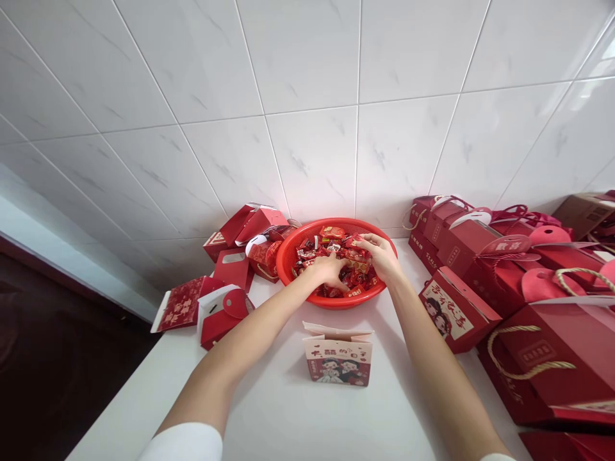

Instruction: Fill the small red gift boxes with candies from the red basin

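Both hands are inside a round red plastic basket (307, 225) filled with red-wrapped candies (332, 232). My left hand (330, 269) lies palm down on the candies near the middle, fingers and thumb apart. At the basket's right side, my right hand (382, 256) pinches a red-wrapped candy (354, 241) between thumb and fingers; part of it is hidden. In front of the basket stands a small red and white gift box (339, 360), printed with a cartoon couple. Its top flaps stand up, and neither hand touches it.
Several red gift boxes (225, 317) lie to the left, some with flaps open. On the right, many red boxes with rope handles (533, 349) are stacked along the white table (269, 410). A brown carton (583, 214) sits at the far right, by the tiled wall (312, 160).
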Demonstrator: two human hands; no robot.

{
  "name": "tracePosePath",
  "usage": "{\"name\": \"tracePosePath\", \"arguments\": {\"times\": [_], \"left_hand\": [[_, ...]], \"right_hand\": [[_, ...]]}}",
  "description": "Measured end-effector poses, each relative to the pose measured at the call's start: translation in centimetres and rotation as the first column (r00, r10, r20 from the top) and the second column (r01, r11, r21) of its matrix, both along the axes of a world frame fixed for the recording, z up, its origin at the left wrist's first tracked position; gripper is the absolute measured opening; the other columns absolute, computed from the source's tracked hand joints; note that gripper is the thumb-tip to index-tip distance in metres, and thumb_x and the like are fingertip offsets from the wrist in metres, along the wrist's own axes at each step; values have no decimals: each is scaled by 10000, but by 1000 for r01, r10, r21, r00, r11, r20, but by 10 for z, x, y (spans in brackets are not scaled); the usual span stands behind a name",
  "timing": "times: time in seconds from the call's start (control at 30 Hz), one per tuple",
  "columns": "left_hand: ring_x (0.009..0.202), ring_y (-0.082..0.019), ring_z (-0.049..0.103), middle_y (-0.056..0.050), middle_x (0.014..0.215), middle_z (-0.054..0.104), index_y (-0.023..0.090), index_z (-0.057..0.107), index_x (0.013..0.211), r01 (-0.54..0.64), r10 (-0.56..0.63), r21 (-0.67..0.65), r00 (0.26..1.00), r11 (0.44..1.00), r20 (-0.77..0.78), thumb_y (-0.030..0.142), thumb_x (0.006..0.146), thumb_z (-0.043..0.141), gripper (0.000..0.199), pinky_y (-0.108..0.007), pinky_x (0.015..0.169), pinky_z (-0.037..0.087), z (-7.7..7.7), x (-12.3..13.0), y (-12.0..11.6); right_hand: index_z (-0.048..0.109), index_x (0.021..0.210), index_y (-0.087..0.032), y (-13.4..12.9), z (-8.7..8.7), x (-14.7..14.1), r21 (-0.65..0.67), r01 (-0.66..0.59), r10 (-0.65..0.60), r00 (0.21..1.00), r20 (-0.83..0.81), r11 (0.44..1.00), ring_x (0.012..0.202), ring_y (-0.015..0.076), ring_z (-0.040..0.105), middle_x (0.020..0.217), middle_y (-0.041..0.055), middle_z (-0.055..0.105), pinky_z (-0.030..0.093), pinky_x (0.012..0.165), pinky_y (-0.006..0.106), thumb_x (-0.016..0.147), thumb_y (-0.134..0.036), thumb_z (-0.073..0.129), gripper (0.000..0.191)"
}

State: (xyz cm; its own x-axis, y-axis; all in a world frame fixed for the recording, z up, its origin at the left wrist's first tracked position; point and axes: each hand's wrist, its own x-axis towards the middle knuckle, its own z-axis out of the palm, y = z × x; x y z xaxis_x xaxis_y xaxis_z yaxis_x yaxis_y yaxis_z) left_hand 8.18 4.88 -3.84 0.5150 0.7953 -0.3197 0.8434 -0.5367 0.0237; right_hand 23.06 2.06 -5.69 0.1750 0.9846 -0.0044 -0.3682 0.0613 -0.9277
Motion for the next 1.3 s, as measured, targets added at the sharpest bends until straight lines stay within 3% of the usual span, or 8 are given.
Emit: {"name": "tracePosePath", "arguments": {"times": [0.2,0.37,0.5,0.57,0.77,1.03,1.13,1.3], "left_hand": [[1020,-391,691,-235,1178,682,132,768,1059,54,-53,134,998,989,-15,396,698,790,448,-417,874,536,-10,13,-2],[975,-378,698,-230,1084,733,105,774,1061,212,-200,167,976,963,-85,434,753,719,454,-406,836,520,-12,12,6],[950,-340,703,-184,1005,762,136,786,1043,420,-406,199,907,885,-111,375,774,683,374,-378,843,500,-8,8,20],[929,-321,706,-156,994,770,165,794,1010,456,-440,202,890,867,-119,343,771,670,322,-356,806,497,-6,7,28],[832,-287,710,-72,802,764,223,796,818,317,-326,160,944,935,38,314,714,702,167,-314,716,479,-8,7,47],[786,-309,701,-96,796,755,207,798,803,286,-302,122,942,950,148,349,735,700,186,-340,690,461,-15,-1,49],[667,-252,656,-64,672,714,203,762,669,275,-292,101,916,956,273,307,706,722,117,-309,618,414,-18,-6,50],[517,-134,503,10,559,636,184,714,591,234,-170,-76,862,969,478,310,728,678,189,-257,537,343,-19,-17,59]], "right_hand": [[646,798,-200,-2,0,0,-17,-17,17,1000,23,1000,634,146,662,780,1,704,549,606,264,581,-269,807,279],[644,807,-196,-3,1,0,-8,-18,19,999,41,1000,639,144,656,800,9,706,556,615,274,578,-275,810,294],[646,813,-190,-2,2,-1,-9,-14,14,999,40,1000,618,141,648,777,6,700,536,561,258,569,-275,810,305],[651,815,-187,-2,2,-2,-11,-15,16,999,44,1000,617,140,650,764,7,698,529,548,247,568,-276,807,305],[646,801,-186,-2,1,-2,3,-16,16,998,66,1000,613,134,647,762,12,695,528,546,241,570,-275,798,290],[638,802,-194,-2,1,-2,7,-14,13,997,76,1000,615,135,634,767,7,691,541,568,259,581,-282,792,283],[642,807,-194,-2,2,-2,10,-10,9,997,71,1000,635,142,647,767,3,688,548,582,261,572,-300,796,300],[631,818,-195,0,-1,-2,13,35,-35,998,48,999,611,131,635,766,-3,690,546,575,255,551,-306,803,337]]}}
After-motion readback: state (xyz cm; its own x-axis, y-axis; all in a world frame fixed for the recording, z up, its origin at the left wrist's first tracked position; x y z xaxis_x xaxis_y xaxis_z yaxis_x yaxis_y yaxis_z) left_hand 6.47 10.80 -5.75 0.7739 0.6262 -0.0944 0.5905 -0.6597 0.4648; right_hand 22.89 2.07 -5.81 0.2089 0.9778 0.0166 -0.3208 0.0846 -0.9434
